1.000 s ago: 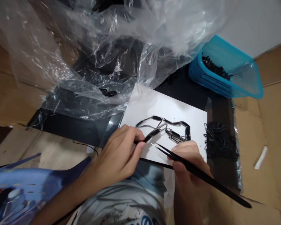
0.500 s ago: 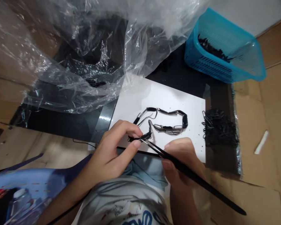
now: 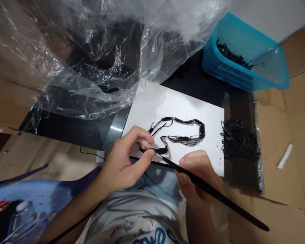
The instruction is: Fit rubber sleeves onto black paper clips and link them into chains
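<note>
A makeshift home piecework spot: flattened cardboard (image 3: 289,142) underneath, a low black board (image 3: 73,130) carrying a white sheet (image 3: 185,105), a heap of black wire clips (image 3: 240,144), a blue plastic basket (image 3: 226,73) of parts, crumpled clear plastic sheeting (image 3: 66,51)

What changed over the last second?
The right hand swung the tweezers left, so their tips now meet the end of the chain pinched in the left hand; before, the tips hung apart from it. That end was drawn toward the person, curling the chain. Both grips held. The clip pile, blue basket and plastic bag lie as before.
</note>
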Motion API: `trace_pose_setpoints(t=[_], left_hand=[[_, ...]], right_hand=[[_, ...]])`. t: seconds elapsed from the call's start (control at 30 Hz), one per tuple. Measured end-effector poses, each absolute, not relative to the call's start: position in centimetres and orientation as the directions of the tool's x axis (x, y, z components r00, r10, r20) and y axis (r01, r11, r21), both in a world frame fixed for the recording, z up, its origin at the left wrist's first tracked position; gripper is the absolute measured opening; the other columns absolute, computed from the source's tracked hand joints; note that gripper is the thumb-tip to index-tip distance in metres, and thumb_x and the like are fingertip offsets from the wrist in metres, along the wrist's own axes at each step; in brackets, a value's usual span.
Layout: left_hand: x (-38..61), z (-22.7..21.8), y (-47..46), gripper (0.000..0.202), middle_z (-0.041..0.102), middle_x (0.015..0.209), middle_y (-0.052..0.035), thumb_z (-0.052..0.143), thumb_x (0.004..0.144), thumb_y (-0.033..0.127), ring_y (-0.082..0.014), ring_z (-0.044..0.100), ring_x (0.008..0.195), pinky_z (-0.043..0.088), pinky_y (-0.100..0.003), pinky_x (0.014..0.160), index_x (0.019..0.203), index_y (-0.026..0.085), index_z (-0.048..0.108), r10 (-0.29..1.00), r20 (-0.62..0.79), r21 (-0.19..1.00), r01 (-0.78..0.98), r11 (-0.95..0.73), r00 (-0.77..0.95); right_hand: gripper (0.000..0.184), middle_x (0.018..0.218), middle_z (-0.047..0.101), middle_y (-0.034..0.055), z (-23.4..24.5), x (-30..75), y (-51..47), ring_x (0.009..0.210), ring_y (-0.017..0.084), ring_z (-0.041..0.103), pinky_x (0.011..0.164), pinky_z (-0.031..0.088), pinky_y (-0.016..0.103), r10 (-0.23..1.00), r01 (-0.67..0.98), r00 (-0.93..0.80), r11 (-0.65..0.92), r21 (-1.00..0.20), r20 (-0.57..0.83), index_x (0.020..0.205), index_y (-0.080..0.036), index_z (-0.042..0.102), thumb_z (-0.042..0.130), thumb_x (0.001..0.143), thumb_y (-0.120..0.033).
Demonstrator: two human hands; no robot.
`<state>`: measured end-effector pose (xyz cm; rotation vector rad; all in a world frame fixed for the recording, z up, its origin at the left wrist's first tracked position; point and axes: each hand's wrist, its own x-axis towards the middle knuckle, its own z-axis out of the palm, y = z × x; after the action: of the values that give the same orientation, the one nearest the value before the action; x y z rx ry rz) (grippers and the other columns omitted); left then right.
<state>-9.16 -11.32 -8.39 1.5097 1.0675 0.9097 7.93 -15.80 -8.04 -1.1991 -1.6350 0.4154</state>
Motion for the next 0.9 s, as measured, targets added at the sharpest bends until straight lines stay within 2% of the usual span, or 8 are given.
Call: trace_pose_setpoints(t=[0.63, 0.9], left_hand=[[-9.28, -8.31, -11.15, 0.016, 0.052, 0.081, 0.0019, 0.055, 0.083, 0.007, -0.0108, 0.052, 0.077, 0.041, -0.022, 0.069, 0.092, 0.020, 0.052, 0.939, 0.032, 0.984, 0.155, -0.091, 0.343], [-9.56, -8.33, -10.92, 0.016, 0.051, 0.079, 0.0027, 0.056, 0.083, 0.007, -0.0100, 0.052, 0.077, 0.041, -0.022, 0.073, 0.088, 0.021, 0.051, 0.932, 0.021, 0.992, 0.108, -0.064, 0.363]], right_hand=[[0.010, 0.062, 0.051, -0.0019, -7.88, 7.98, -15.97, 0.060, 0.015, 0.050, 0.054, 0.041, 0.032, 0.860, 0.496, 0.018, 0.436, -0.751, 0.511, 0.076, -0.018, 0.058, 0.055, 0.074, -0.008], [0.009, 0.062, 0.053, -0.0020, -8.00, 7.60, -15.57, 0.061, 0.015, 0.050, 0.054, 0.041, 0.030, 0.902, 0.419, 0.058, 0.367, -0.831, 0.428, 0.076, -0.018, 0.058, 0.055, 0.076, -0.010]])
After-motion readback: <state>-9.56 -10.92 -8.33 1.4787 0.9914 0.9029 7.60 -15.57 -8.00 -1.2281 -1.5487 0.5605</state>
